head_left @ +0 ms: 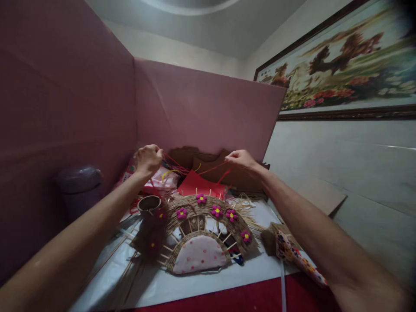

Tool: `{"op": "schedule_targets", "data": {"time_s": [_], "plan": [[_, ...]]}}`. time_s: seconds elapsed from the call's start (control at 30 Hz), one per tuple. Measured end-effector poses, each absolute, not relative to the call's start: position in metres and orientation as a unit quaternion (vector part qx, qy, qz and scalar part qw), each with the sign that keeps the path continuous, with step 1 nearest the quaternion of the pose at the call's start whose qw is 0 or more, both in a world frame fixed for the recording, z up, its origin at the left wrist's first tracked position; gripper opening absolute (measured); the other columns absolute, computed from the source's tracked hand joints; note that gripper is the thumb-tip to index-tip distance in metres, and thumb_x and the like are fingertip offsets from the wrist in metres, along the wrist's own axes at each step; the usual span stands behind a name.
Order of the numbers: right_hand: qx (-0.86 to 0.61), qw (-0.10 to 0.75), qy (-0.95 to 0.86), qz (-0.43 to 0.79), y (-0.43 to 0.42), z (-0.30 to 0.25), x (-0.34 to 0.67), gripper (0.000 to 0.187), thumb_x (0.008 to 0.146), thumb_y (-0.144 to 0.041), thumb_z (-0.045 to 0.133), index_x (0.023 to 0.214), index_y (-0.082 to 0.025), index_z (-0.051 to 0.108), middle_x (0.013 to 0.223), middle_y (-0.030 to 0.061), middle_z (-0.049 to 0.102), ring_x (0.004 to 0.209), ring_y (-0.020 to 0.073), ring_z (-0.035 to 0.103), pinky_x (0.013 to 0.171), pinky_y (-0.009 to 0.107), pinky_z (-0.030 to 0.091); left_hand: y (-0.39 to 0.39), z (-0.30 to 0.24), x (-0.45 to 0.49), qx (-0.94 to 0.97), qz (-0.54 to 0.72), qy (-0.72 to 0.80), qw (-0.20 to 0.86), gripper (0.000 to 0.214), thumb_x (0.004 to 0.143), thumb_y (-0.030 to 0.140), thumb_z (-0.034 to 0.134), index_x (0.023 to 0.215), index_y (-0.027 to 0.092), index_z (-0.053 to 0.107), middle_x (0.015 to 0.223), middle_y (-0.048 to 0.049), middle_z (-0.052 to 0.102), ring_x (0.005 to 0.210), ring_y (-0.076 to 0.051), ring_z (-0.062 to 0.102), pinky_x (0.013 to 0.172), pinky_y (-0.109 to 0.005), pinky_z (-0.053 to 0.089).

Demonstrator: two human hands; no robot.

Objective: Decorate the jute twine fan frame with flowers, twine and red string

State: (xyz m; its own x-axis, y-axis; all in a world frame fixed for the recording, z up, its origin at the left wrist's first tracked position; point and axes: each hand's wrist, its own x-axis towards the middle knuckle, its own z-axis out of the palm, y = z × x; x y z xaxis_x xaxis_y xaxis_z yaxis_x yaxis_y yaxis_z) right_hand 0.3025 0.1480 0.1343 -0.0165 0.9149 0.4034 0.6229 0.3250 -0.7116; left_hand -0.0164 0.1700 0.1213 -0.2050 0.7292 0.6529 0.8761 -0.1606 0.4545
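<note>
Red string [212, 168] runs between my two raised hands, with a slack part sagging in the middle. My left hand [149, 159] is closed on one stretch of it, knuckles up. Thumb and fingers of my right hand [239, 158] pinch the other stretch. Below both hands lies a fan-shaped craft piece [208, 216] of coiled twine over thin sticks, dotted with magenta flowers with yellow centres. Its inner half-round is covered in spotted white cloth [201, 255]. Neither hand touches the fan.
A round brown cup [149, 203] stands at the fan's left. Behind are red paper [199, 184], brown cardboard [227, 167] and pink dotted bags [162, 178]. Loose straw strands [245, 208] lie right of centre; floral fabric [292, 251] sits under my right forearm. Pink partitions [201, 104] enclose the left and back.
</note>
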Motion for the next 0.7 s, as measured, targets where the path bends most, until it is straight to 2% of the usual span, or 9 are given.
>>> {"op": "schedule_targets", "data": {"time_s": [0.07,0.17,0.2,0.27,0.37,0.4,0.5,0.63,0.7], "plan": [[-0.574,0.430,-0.683,0.139,0.142,0.153,0.329,0.031,0.063,-0.043,0.070,0.061,-0.013,0.062,0.049,-0.0020,0.052,0.046,0.0083,0.042,0.046,0.022,0.029,0.174,0.120,-0.023,-0.601,-0.385,-0.685,0.146,0.028,0.080,0.022,0.048,0.091,0.011,0.072,0.094,-0.0212,0.069,0.100,-0.036,0.057,0.080,-0.045,0.041],[-0.575,0.411,-0.698,0.115,0.124,0.173,0.347,0.033,0.064,-0.046,0.070,0.064,-0.014,0.065,0.050,-0.0010,0.054,0.048,0.0090,0.044,0.048,0.023,0.031,0.171,0.122,-0.007,-0.642,-0.378,-0.655,0.129,0.021,0.071,0.009,0.053,0.080,0.011,0.072,0.107,-0.0222,0.065,0.119,-0.041,0.043,0.094,-0.056,0.031],[-0.566,0.399,-0.712,0.116,0.117,0.177,0.346,0.033,0.064,-0.047,0.070,0.065,-0.014,0.065,0.052,-0.0005,0.055,0.049,0.0089,0.045,0.048,0.022,0.031,0.167,0.124,0.006,-0.670,-0.397,-0.619,0.100,0.023,0.071,0.008,0.053,0.083,0.012,0.072,0.113,-0.0205,0.063,0.123,-0.041,0.039,0.096,-0.057,0.029],[-0.541,0.375,-0.739,0.140,0.105,0.180,0.339,0.035,0.066,-0.048,0.070,0.066,-0.013,0.066,0.054,0.0002,0.056,0.048,0.0080,0.043,0.047,0.022,0.030,0.153,0.128,0.041,-0.731,-0.466,-0.491,-0.087,0.029,0.071,0.008,0.055,0.095,0.012,0.070,0.121,-0.0189,0.059,0.123,-0.038,0.041,0.096,-0.051,0.033],[-0.500,0.353,-0.765,0.201,0.090,0.178,0.319,0.038,0.072,-0.052,0.065,0.072,-0.013,0.067,0.048,-0.0037,0.048,0.043,0.0052,0.034,0.042,0.020,0.023,0.122,0.135,0.096,-0.773,-0.447,-0.393,-0.220,0.044,0.072,0.015,0.059,0.116,0.018,0.061,0.112,-0.0098,0.066,0.086,-0.021,0.064,0.072,-0.032,0.049],[-0.484,0.349,-0.772,0.219,0.085,0.177,0.312,0.039,0.074,-0.053,0.063,0.071,-0.014,0.067,0.047,-0.0050,0.045,0.042,0.0047,0.031,0.041,0.020,0.021,0.111,0.136,0.112,-0.766,-0.444,-0.313,-0.344,0.054,0.070,0.012,0.060,0.123,0.018,0.055,0.115,-0.0109,0.063,0.078,-0.019,0.066,0.064,-0.029,0.049],[-0.444,0.354,-0.779,0.265,0.073,0.175,0.295,0.041,0.073,-0.055,0.064,0.067,-0.014,0.062,0.049,-0.0045,0.047,0.042,0.0048,0.035,0.042,0.019,0.024,0.087,0.138,0.142,-0.703,-0.423,-0.147,-0.553,0.050,0.065,0.006,0.062,0.114,0.014,0.057,0.092,-0.0082,0.066,0.063,-0.013,0.063,0.055,-0.023,0.045],[-0.446,0.395,-0.767,0.237,0.063,0.178,0.296,0.037,0.072,-0.050,0.065,0.075,-0.014,0.065,0.061,-0.0004,0.057,0.050,0.0063,0.043,0.046,0.019,0.029,0.085,0.140,0.144,-0.702,-0.454,-0.243,-0.492,0.003,0.069,0.013,0.067,0.070,0.010,0.065,0.049,0.0035,0.050,0.041,-0.005,0.043,0.044,-0.019,0.034],[-0.475,0.406,-0.757,0.193,0.060,0.180,0.306,0.036,0.072,-0.048,0.065,0.082,-0.014,0.067,0.066,0.0006,0.060,0.051,0.0063,0.041,0.046,0.020,0.027,0.094,0.145,0.132,-0.708,-0.471,-0.324,-0.414,0.011,0.070,0.017,0.070,0.063,0.010,0.065,0.041,0.0054,0.043,0.036,-0.004,0.036,0.041,-0.020,0.026]]}}
